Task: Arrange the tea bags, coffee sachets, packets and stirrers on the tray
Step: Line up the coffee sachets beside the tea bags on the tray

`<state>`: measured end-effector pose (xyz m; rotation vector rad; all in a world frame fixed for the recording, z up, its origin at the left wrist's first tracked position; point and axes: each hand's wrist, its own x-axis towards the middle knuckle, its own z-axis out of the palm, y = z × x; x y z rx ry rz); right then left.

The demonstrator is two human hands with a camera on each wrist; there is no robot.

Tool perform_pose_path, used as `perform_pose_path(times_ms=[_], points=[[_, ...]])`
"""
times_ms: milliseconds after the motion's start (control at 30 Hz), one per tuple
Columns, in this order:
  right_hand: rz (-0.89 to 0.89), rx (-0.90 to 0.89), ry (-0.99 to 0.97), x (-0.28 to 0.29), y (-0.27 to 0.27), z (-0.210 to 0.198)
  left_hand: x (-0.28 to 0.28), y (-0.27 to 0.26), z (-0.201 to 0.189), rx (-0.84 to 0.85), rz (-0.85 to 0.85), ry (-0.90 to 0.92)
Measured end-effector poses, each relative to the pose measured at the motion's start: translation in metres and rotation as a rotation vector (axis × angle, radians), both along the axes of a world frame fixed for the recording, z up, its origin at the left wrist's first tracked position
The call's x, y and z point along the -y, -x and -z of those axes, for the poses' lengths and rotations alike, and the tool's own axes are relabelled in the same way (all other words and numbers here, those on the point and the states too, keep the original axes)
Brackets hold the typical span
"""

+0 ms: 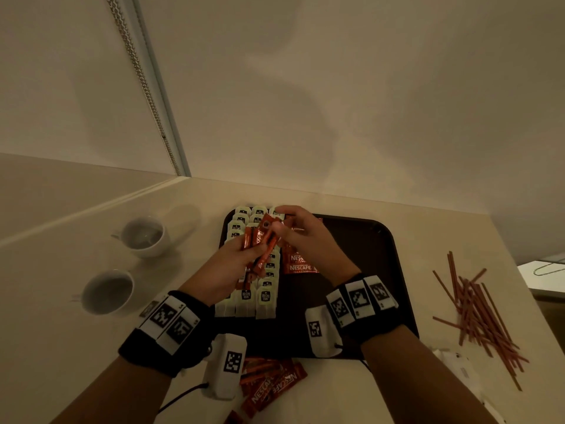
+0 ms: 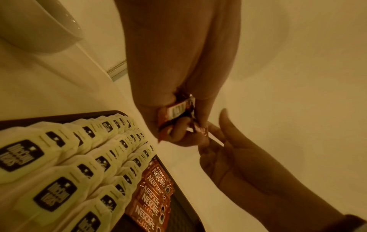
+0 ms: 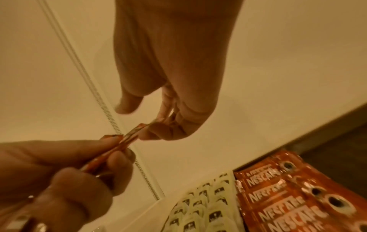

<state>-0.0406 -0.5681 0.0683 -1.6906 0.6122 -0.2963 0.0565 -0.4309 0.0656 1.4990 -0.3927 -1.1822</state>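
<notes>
Red coffee sachets (image 1: 258,240) fan out of the left hand (image 1: 227,267), which is raised over the tea bags (image 1: 263,296) and curled round the bunch. Her right hand (image 1: 301,232) reaches across from the other side, thumb and fingertips (image 3: 151,133) pinching the top end of one sachet in that bunch. Both wrists hover above the dark tray (image 1: 367,270), where more sachets (image 1: 301,266) lie in a row beside the tea bags. Stirrers (image 1: 477,313) lie scattered on the counter (image 1: 91,362), right of the tray.
</notes>
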Motion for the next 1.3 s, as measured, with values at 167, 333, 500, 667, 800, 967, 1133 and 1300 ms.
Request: perform_pose_path(times_ms=[167, 333, 500, 667, 800, 967, 1133, 1300], points=[[0.004, 0.065, -0.069, -0.002, 0.0, -0.002, -0.001, 0.001, 0.0, -0.011, -0.049, 0.019], [-0.057, 0.038, 0.034, 0.006, 0.012, 0.003, -0.001, -0.004, 0.001, 0.065, -0.133, 0.051], [-0.026, -0.009, 0.05, 0.006, 0.018, 0.006, -0.001, -0.006, 0.008, 0.194, -0.242, 0.064], [0.059, 0.016, 0.02, -0.001, 0.02, 0.008, 0.0, -0.002, 0.001, 0.181, -0.298, 0.117], [0.087, 0.047, -0.048, -0.002, 0.019, 0.009, 0.0, -0.003, 0.002, 0.184, -0.294, 0.102], [0.091, 0.102, -0.118, -0.001, 0.021, 0.007, -0.003, -0.005, -0.002, 0.157, -0.292, 0.116], [0.043, 0.111, -0.215, -0.005, 0.02, 0.009, 0.001, -0.003, -0.008, 0.369, -0.286, 0.098], [0.001, 0.104, -0.208, -0.008, 0.021, 0.01, 0.004, -0.002, -0.01, 0.569, -0.268, 0.097]])
